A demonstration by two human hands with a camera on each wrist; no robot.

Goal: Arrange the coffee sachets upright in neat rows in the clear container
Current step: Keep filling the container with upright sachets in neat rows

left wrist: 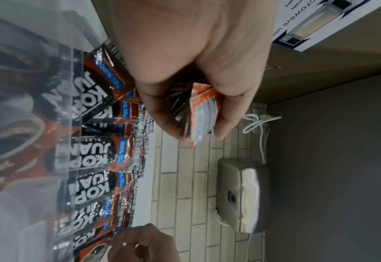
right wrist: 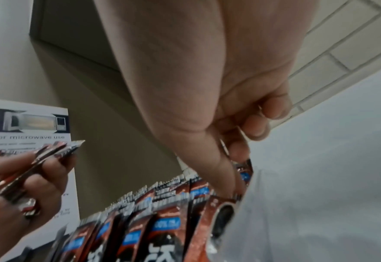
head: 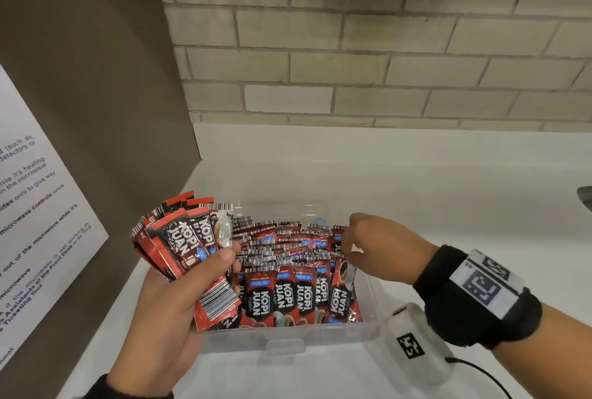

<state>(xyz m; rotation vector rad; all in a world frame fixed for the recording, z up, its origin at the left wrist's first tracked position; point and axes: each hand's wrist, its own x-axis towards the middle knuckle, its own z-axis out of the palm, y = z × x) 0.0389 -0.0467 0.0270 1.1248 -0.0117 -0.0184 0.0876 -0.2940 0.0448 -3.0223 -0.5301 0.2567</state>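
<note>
A clear plastic container [head: 285, 345] sits on the white counter, filled with red-and-black coffee sachets [head: 288, 273] standing in rows. My left hand [head: 224, 256] grips a fanned stack of sachets [head: 182, 245] above the box's left end; the left wrist view shows that stack [left wrist: 204, 113] between thumb and fingers of the left hand [left wrist: 196, 117]. My right hand [head: 349, 246] is at the right end of the rows. In the right wrist view the right hand [right wrist: 232, 164] pinches the top of a sachet [right wrist: 244, 169] next to the container wall [right wrist: 275, 212].
A brown side panel [head: 96, 78] with a white microwave notice [head: 38, 222] closes the left. A brick-tile wall [head: 352, 62] carries a metal wall unit [left wrist: 243, 195] with a white cable. White counter [head: 448, 174] lies behind and to the right of the box.
</note>
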